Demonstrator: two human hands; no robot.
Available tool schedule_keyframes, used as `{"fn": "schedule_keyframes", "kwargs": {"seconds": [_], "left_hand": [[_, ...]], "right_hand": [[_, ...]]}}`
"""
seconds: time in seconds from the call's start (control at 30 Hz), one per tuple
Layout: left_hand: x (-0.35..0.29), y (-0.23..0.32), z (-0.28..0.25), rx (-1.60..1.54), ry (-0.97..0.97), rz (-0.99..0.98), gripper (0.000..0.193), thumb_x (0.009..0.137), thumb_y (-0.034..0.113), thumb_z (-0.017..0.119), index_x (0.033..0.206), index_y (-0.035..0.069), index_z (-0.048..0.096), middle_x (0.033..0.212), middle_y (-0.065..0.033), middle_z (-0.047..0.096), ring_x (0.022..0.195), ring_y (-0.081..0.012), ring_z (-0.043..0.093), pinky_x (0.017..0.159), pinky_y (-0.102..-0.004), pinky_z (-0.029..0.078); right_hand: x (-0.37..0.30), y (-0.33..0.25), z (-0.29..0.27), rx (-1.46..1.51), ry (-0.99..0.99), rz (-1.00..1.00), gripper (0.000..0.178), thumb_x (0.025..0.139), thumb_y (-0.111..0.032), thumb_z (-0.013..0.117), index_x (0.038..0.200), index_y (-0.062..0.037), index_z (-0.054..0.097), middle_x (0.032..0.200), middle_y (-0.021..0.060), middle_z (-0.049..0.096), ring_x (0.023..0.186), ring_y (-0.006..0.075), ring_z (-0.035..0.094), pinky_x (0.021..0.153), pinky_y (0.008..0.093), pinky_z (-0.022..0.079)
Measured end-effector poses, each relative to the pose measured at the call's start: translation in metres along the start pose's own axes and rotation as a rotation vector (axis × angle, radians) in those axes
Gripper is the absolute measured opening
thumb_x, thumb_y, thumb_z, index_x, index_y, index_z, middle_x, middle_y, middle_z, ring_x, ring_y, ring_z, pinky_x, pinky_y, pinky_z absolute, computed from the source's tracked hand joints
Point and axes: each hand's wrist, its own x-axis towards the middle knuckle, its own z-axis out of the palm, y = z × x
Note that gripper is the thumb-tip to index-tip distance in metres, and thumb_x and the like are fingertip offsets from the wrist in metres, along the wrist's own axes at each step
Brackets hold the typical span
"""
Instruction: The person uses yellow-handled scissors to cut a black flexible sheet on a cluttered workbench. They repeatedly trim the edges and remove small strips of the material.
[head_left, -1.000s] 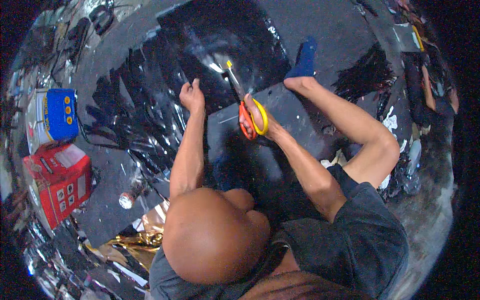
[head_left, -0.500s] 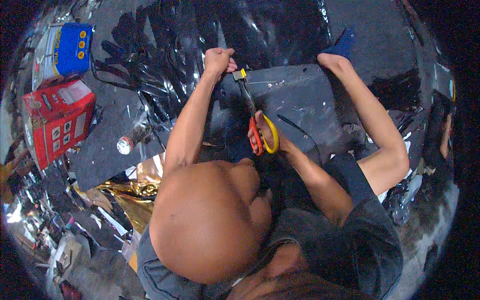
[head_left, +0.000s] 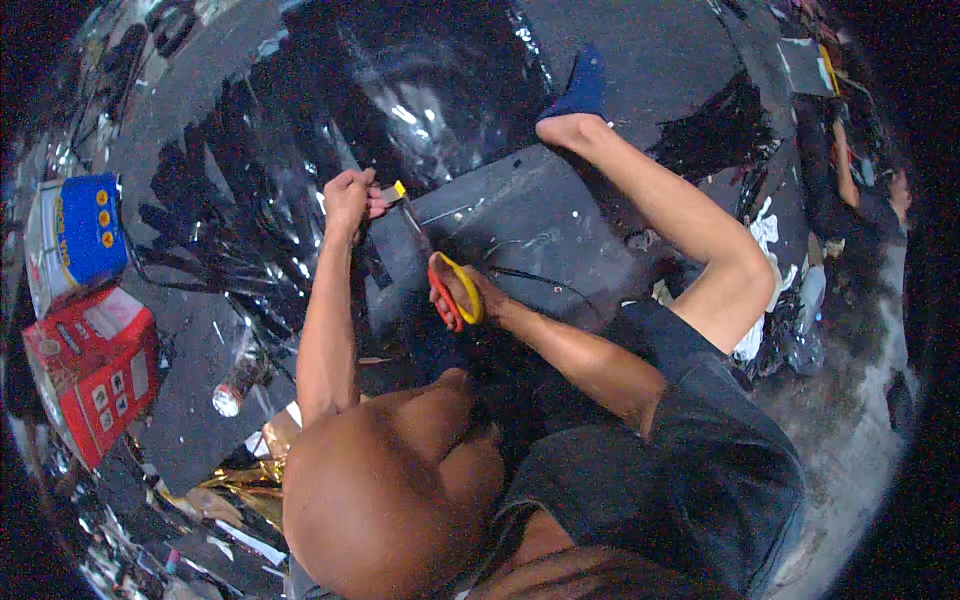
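My right hand [head_left: 492, 298] is closed around the handles of scissors [head_left: 467, 277], one loop red and the other yellow. Their blades point up and left, to a small pale piece with a yellow end [head_left: 398, 190] at the tip. Beside that piece, my left hand [head_left: 348, 204] has its fingers curled together at the edge of shiny black plastic sheeting [head_left: 290, 150]. What lies in its fingertips is hidden. A dark grey flat sheet [head_left: 520, 230] spreads under and to the right of the blades.
On the left stand a blue-and-white container [head_left: 85, 235] and a red box [head_left: 95, 370]. A clear-ended roll [head_left: 235, 385] and crumpled gold foil [head_left: 255, 480] lie nearer. My bent leg [head_left: 680, 205] stretches across the right. Another person's arm [head_left: 846, 170] shows at the far right.
The view has shifted, so my hands and the things around sit further left and lower. My right hand still grips the scissors, and the left stays closed beside their tip.
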Motion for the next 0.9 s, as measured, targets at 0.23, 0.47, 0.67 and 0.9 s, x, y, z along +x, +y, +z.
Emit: {"fn": "schedule_keyframes", "kwargs": {"seconds": [0.23, 0.47, 0.67, 0.9], "left_hand": [[-0.009, -0.001, -0.002, 0.035, 0.037, -0.030, 0.029, 0.083, 0.029, 0.062, 0.075, 0.001, 0.057, 0.063, -0.0065, 0.058, 0.047, -0.0140, 0.058, 0.041, -0.0244, 0.047], [-0.044, -0.036, 0.019, -0.093, 0.025, 0.020, 0.020, 0.080, 0.022, 0.066, 0.077, 0.004, 0.056, 0.065, -0.0053, 0.061, 0.052, -0.0122, 0.058, 0.044, -0.0242, 0.045], [-0.047, -0.037, 0.022, -0.117, 0.111, -0.075, 0.017, 0.081, 0.021, 0.067, 0.078, 0.006, 0.058, 0.067, -0.0048, 0.062, 0.053, -0.0122, 0.060, 0.045, -0.0233, 0.046], [-0.041, -0.043, 0.022, -0.082, 0.142, -0.040, 0.015, 0.080, 0.017, 0.067, 0.079, 0.004, 0.060, 0.069, -0.0065, 0.063, 0.052, -0.0124, 0.059, 0.044, -0.0237, 0.045]], "right_hand": [[-0.013, -0.012, 0.008, -0.137, -0.015, -0.137, 0.052, 0.080, -0.051, 0.059, 0.082, 0.0002, 0.055, 0.054, 0.0066, 0.051, 0.039, 0.0178, 0.053, 0.037, 0.0308, 0.046], [-0.015, -0.028, 0.030, -0.171, 0.160, -0.028, 0.050, 0.079, -0.050, 0.062, 0.079, -0.0002, 0.055, 0.055, 0.0054, 0.052, 0.041, 0.0167, 0.053, 0.037, 0.0300, 0.044], [-0.018, -0.033, 0.042, -0.307, 0.261, -0.016, 0.067, 0.077, -0.068, 0.050, 0.071, -0.0013, 0.052, 0.051, 0.0035, 0.046, 0.039, 0.0158, 0.050, 0.036, 0.0307, 0.043], [-0.011, -0.025, 0.034, -0.386, 0.308, 0.035, 0.073, 0.073, -0.074, 0.046, 0.070, -0.0018, 0.052, 0.051, 0.0027, 0.046, 0.039, 0.0151, 0.049, 0.037, 0.0307, 0.044]]}}
